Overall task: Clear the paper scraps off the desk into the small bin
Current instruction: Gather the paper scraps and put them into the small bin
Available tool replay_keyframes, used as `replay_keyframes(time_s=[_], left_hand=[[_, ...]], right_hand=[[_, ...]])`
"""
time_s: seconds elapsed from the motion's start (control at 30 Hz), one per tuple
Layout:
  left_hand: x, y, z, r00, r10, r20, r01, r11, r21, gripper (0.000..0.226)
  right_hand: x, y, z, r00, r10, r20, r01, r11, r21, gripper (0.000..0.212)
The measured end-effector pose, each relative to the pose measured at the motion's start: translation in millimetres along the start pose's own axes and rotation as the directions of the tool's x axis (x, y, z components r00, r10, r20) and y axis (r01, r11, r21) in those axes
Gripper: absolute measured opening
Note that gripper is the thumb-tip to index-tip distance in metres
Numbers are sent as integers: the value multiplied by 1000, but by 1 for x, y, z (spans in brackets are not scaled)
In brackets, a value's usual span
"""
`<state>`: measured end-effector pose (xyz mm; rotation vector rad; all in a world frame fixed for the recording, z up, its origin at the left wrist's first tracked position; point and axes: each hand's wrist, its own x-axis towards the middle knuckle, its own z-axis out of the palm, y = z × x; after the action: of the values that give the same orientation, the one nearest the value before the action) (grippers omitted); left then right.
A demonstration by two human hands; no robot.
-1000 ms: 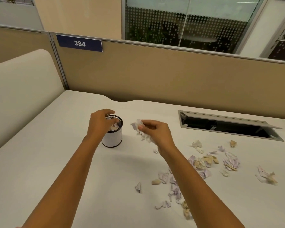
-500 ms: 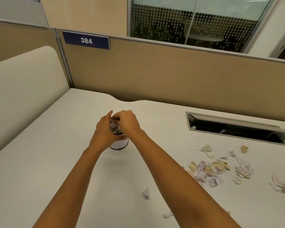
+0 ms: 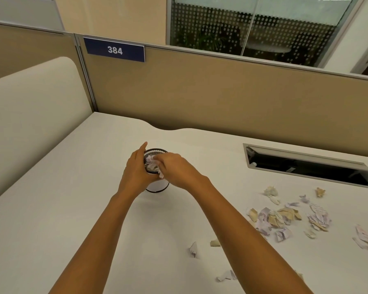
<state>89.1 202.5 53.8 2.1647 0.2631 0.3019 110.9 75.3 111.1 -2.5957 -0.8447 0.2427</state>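
Observation:
The small bin [image 3: 157,186], a white cylinder with a black mesh rim, stands on the white desk [image 3: 51,209]. My left hand [image 3: 136,170] wraps around its left side. Over the bin's mouth, my right hand [image 3: 174,168] has its fingers bunched on white paper scraps [image 3: 151,164]; one piece pokes out under the hand at the bin's edge. Several crumpled white, lilac and tan scraps [image 3: 285,217] lie loose on the desk to the right, with a few more [image 3: 193,249] near my right forearm.
A grey cable hatch [image 3: 306,164] is recessed in the desk at the right, its lid propped open. A tan partition [image 3: 221,92] with a blue "384" plate [image 3: 114,49] runs along the back. A cream divider [image 3: 30,113] borders the left.
My right hand carried a bunch of scraps left from beside the bin to over its mouth. The left hand shifted from the rim to the bin's side. The camera view moved left.

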Motion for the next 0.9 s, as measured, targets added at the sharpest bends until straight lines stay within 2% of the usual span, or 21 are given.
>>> replay_keyframes(time_s=[0.1, 0.2, 0.37, 0.43, 0.5, 0.67, 0.77, 0.83, 0.9], left_hand=[[-1, -1, -1, 1000, 2, -2, -2, 1000, 18, 105], [-2, 1, -1, 1000, -17, -10, 17, 1000, 7, 105], [-3, 5, -1, 1000, -12, 2, 12, 1000, 11, 105], [-4, 5, -1, 1000, -18, 2, 18, 1000, 16, 105], [-4, 6, -1, 1000, -26, -1, 26, 999, 26, 104], [-3, 2, 0, 1000, -30, -9, 30, 999, -12, 103], [-1, -1, -1, 1000, -17, -16, 16, 1000, -26, 98], [-1, -2, -1, 1000, -4, -27, 3, 999, -43, 91], [-2, -2, 0, 999, 9, -40, -11, 999, -53, 85]], right_hand=[[-7, 2, -2, 998, -41, 52, 42, 999, -32, 44], [-7, 5, -7, 998, -10, 69, 15, 998, -64, 37], [2, 10, -13, 988, 50, -146, -34, 993, 109, 24], [9, 8, -11, 952, 71, -298, -15, 982, 186, 22], [17, 4, -5, 921, 59, -384, 4, 987, 160, 20], [23, 2, 8, 966, -41, -256, 30, 998, -46, 25], [14, 2, 14, 989, -99, -109, 83, 987, -141, 36], [9, 1, 17, 999, -37, 14, 38, 997, -72, 51], [8, 1, 19, 997, 4, 71, -3, 1000, -17, 56]])
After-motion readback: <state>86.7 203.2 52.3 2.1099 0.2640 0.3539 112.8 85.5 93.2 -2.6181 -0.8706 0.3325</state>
